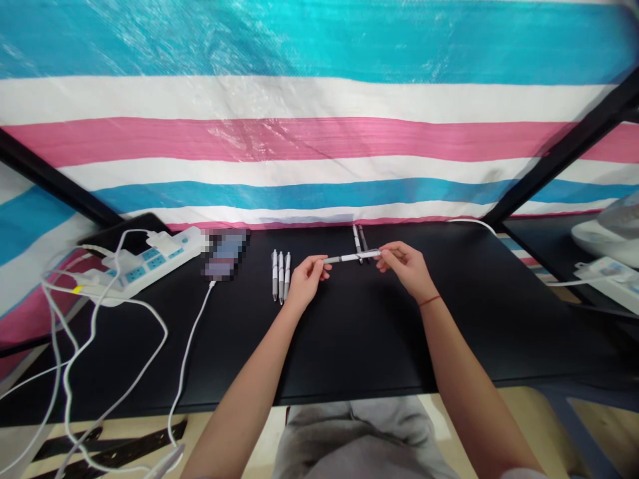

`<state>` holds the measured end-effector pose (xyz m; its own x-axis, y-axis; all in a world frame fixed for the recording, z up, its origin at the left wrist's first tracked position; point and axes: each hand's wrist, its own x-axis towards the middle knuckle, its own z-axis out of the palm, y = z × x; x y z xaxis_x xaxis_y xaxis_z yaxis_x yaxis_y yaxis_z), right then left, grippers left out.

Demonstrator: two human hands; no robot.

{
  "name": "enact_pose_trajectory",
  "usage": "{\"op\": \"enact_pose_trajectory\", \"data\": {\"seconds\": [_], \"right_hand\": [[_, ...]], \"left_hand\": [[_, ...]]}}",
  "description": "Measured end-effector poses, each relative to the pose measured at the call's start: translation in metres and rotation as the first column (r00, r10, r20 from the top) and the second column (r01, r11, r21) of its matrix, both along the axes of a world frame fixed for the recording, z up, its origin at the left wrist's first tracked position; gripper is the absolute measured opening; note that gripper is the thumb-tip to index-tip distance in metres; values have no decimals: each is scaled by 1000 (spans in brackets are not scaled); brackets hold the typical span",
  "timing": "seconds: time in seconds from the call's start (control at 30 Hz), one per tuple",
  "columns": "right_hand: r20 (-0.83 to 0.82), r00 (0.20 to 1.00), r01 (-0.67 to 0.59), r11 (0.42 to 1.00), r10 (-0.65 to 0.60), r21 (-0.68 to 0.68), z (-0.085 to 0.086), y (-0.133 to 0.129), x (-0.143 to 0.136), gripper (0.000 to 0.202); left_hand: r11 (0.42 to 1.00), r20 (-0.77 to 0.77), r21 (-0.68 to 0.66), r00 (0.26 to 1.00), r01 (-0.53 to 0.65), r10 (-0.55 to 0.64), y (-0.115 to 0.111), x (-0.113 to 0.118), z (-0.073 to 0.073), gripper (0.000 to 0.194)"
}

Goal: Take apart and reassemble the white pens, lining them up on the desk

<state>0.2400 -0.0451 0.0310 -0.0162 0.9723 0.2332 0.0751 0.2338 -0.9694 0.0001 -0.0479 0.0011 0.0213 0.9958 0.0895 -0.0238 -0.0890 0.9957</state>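
A white and grey pen (349, 257) is held level above the black table (349, 332). My left hand (306, 279) pinches its grey grip end, and my right hand (405, 267) pinches the end with the clip. Just left of my left hand, several similar pens (281, 276) lie side by side, their grey ends toward me. Beyond the held pen lie a white pen (356, 238) and a darker pen (362, 238), both partly hidden behind it.
At the left, a white power strip (154, 263) carries plugs and tangled white cables (94, 332). A pixelated phone (225, 254) with a charging cable lies beside it. A striped plastic sheet (319, 140) hangs behind the table. Black frame bars (554, 153) slant at both sides.
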Motion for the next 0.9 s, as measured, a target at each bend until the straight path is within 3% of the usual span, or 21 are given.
{"op": "enact_pose_trajectory", "data": {"seconds": [0.13,0.3,0.47,0.63,0.8,0.9], "right_hand": [[42,997,60,998,-60,-15,-2,2,1,35],[-67,997,-27,1000,26,-6,0,0,2,35],[28,1000,7,1000,-8,21,0,-1,2,31],[-35,999,-24,1000,24,17,-1,0,3,32],[66,998,-9,1000,9,3,1,-1,2,30],[39,999,-15,1000,15,-3,1,-2,3,30]], "left_hand": [[1000,-2,4,1000,2,-2,0,0,0,38],[1000,11,-8,1000,-4,5,0,0,1,37],[1000,9,-4,1000,4,-4,0,0,0,37],[1000,15,-4,1000,-8,8,0,0,0,38],[1000,6,2,1000,-1,1,0,0,0,38],[1000,10,6,1000,-4,4,0,0,0,39]]}}
